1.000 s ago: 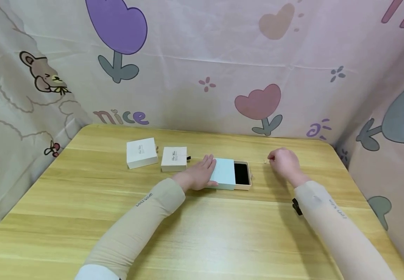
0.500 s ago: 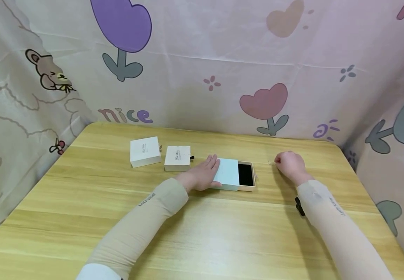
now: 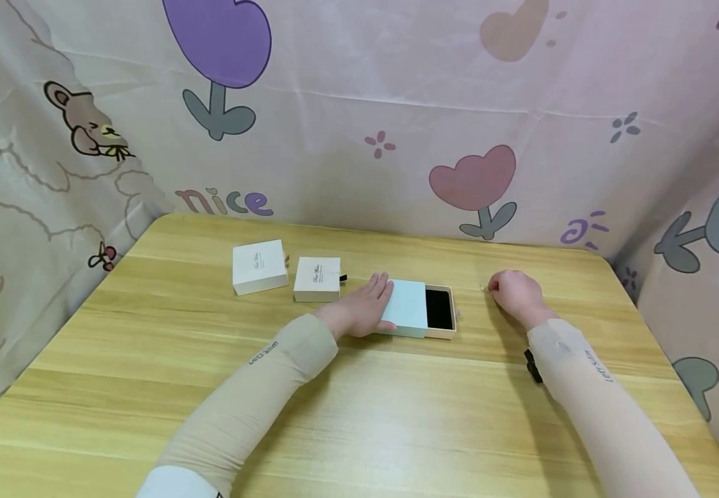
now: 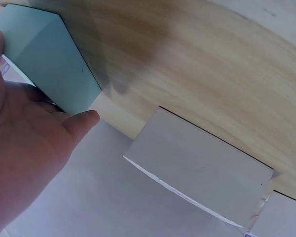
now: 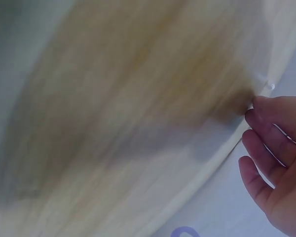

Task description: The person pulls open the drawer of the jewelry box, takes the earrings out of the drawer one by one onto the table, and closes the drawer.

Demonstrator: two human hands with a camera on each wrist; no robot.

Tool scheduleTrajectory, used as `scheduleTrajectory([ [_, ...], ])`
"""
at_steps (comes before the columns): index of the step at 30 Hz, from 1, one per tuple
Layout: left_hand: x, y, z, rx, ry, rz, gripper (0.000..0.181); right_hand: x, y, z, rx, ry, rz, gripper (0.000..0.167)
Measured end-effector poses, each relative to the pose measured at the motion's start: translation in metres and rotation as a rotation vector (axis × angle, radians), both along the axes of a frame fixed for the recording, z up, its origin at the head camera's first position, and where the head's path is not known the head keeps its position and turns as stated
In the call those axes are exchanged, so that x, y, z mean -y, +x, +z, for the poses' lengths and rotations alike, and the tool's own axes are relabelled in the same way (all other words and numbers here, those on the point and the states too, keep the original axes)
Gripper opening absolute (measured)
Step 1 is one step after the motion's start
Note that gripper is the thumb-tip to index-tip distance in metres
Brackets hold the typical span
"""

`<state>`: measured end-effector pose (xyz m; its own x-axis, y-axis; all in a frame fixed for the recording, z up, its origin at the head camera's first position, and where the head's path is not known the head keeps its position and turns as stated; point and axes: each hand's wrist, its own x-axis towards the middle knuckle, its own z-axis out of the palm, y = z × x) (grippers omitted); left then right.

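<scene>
My left hand [image 3: 365, 308] lies with straight fingers over the left part of a light blue slide-out box [image 3: 407, 308]. Its drawer [image 3: 440, 309], with a black lining, sticks out at the right side. The left wrist view shows the blue box [image 4: 54, 59] beyond the fingers. Right of the drawer, my right hand [image 3: 515, 294] is low over the table, fingers curled. Its thumb and forefinger pinch a tiny shiny piece [image 5: 271, 87] at the fingertips; it is too small and blurred to name its kind.
Two white printed boxes, a left one [image 3: 259, 266] and a right one [image 3: 317, 279], stand left of the blue box. The wooden table [image 3: 359, 415] ends at a printed cloth [image 3: 334, 124] at the back and sides.
The view has shifted slightly, so everything sits a little further right. Both hands stay nearly still relative to the blue box, and its drawer stands out by the same amount.
</scene>
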<state>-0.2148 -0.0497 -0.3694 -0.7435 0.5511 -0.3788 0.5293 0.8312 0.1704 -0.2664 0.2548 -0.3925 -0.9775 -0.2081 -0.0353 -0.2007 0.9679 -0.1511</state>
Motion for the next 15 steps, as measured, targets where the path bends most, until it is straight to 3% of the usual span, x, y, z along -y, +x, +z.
scheduleTrajectory([
  [10, 0.000, 0.000, 0.000, 0.008, 0.007, -0.004, 0.084, -0.006, 0.009, 0.014, -0.052, -0.025, 0.001, 0.023],
  [15, 0.001, -0.001, 0.000, 0.012, 0.014, -0.012, 0.084, 0.002, 0.015, 0.027, -0.010, -0.073, 0.013, 0.035],
])
